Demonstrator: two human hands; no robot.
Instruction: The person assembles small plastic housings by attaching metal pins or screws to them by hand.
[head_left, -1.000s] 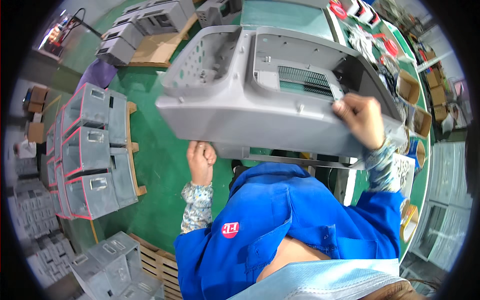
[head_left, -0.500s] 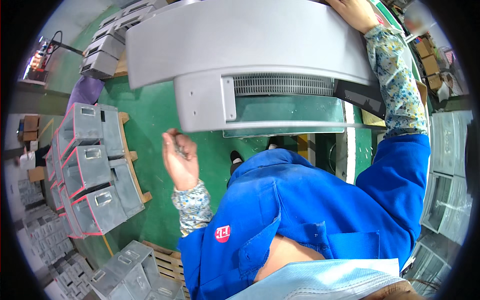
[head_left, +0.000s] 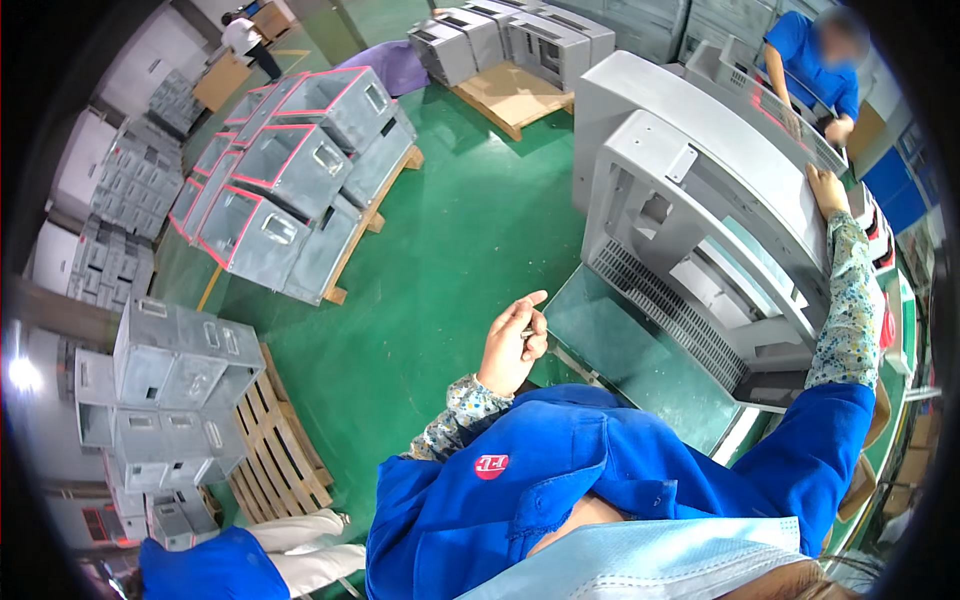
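Large grey metal housing [head_left: 700, 200] stands upright on the green worktop [head_left: 640, 350], open framed side facing the person. Right hand [head_left: 828, 190] lies flat on its top edge, fingers pressed down against the metal. Left hand [head_left: 512, 345] is raised off the worktop, well clear of the housing, fingers loosely curled around a small object [head_left: 527, 333] too tiny to identify, index finger sticking up. Pallets of grey cabinets [head_left: 290, 170] on the green floor to the left.
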